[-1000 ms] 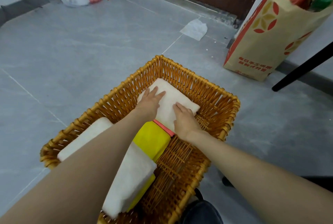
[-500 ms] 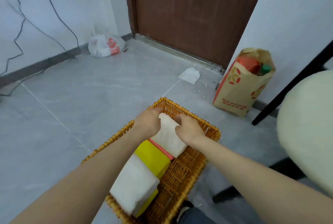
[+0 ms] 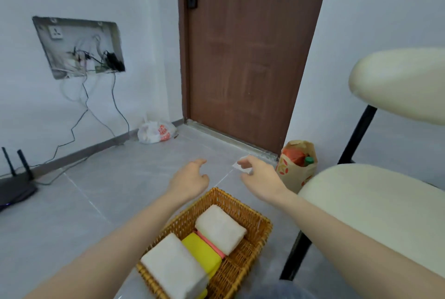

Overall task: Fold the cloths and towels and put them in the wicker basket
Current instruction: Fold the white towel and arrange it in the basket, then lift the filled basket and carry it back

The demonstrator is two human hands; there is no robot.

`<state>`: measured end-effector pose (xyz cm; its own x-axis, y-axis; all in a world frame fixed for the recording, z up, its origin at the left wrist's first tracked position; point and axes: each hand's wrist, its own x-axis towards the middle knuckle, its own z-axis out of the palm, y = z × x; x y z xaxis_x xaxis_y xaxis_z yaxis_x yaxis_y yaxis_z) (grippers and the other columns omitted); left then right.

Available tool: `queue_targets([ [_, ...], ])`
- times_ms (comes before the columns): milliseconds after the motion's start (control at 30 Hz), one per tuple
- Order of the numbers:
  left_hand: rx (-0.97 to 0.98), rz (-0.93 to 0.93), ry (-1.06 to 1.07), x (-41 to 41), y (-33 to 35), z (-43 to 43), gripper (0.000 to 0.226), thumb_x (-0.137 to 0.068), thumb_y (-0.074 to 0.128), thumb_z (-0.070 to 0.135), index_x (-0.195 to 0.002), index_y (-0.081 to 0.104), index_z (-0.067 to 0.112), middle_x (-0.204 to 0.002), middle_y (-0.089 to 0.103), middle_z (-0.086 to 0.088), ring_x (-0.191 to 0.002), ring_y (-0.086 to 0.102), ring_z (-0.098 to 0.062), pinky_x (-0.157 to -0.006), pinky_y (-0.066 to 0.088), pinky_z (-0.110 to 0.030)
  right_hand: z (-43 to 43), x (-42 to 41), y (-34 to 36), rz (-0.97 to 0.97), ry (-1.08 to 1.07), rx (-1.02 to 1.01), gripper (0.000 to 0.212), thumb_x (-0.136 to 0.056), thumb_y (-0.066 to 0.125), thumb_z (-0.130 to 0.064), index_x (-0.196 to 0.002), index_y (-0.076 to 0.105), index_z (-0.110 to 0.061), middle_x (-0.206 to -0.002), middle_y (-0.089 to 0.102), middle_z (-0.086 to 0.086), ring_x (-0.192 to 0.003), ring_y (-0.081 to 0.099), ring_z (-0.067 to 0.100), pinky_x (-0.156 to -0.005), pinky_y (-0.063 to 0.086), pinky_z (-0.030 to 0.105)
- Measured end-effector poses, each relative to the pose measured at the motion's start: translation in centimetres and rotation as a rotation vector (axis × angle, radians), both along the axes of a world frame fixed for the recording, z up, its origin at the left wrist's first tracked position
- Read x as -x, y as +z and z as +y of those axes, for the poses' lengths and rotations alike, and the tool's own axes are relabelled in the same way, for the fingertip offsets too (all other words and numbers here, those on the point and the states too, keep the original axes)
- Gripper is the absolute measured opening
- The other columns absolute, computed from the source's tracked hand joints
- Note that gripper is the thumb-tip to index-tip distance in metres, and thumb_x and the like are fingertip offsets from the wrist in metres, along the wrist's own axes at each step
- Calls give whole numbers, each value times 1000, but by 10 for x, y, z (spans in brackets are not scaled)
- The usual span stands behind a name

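Left hand and right hand: both relaxed, holding nothing, above wicker basket containing 2 folded white towels.

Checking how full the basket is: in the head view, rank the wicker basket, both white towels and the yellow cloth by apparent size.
1. wicker basket
2. near white towel and far white towel: the near one looks bigger, but it is closer, so unranked
3. yellow cloth, partly covered
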<state>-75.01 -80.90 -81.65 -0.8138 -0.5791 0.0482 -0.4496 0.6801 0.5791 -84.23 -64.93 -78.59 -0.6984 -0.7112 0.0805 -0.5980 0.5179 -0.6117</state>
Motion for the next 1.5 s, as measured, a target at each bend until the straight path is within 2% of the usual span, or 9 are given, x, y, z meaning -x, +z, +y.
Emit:
queue_targets([
  [200,-201,128,47,-42,42,25,53,-93,50,13,-144,38,17,-143,44,-9,-125,47,-24,-99,38,-28,44,-32,54,-40,-56,167,32,-92,51,-11,-123,56,-20,-124,59,-4,-113,54,11,-87,42,20],
  [333,-293,176,47,-65,61,42,55,-92,49,8,-144,37,16,-144,42,-11,-126,46,-23,-89,38,-23,72,-49,81,-86,-100,223,30,-91,53,-12,-119,58,-21,-118,62,-2,-111,55,12,-91,47,27],
  [433,-292,207,42,-78,77,51,54,-91,50,9,-143,38,17,-142,45,-11,-123,48,-22,-90,38,-24,89,-61,97,-112,-106,223,32,-92,53,-10,-122,57,-18,-118,62,1,-108,56,14,-82,47,23],
  [533,-296,247,38,-88,92,56,53,-92,50,7,-143,39,15,-140,46,-12,-120,50,-22,-86,38,-23,101,-69,108,-118,-112,207,33,-92,52,-8,-124,56,-15,-121,60,4,-111,56,16,-86,46,25],
  [667,-288,261,38,-100,107,61,52,-93,51,9,-143,40,15,-140,48,-11,-121,50,-22,-87,38,-23,108,-75,120,-145,-110,168,34,-93,52,-8,-126,55,-16,-124,58,4,-107,56,18,-76,44,21],
  [833,-303,279,55,-108,116,65,52,-92,52,8,-142,41,15,-139,49,-10,-122,49,-21,-87,37,-22,107,-77,129,-137,-77,96,35,-93,51,-10,-127,54,-17,-125,57,3,-113,54,19,-88,44,26],
  [1167,-420,255,167,-107,85,51,53,-93,51,8,-144,37,13,-139,47,-13,-118,50,-23,-84,36,-24,60,-55,95,-119,-8,42,35,-92,50,-11,-127,53,-17,-125,57,3,-107,54,16,-89,47,28],
  [1333,-516,204,275,-97,37,22,51,-95,49,7,-144,35,11,-142,43,-15,-124,48,-25,-88,36,-25,15,-23,47,-174,17,-24,35,-93,49,-8,-127,53,-15,-127,55,5,-98,50,11,-72,42,20],
  [1500,-545,99,417,-76,-30,-11,53,-96,47,11,-146,31,13,-145,40,-11,-120,50,-25,-85,40,-25,-42,21,-21,-235,48,-132,39,-92,48,-6,-130,51,-14,-132,52,7,-119,50,21,-85,41,25],
])
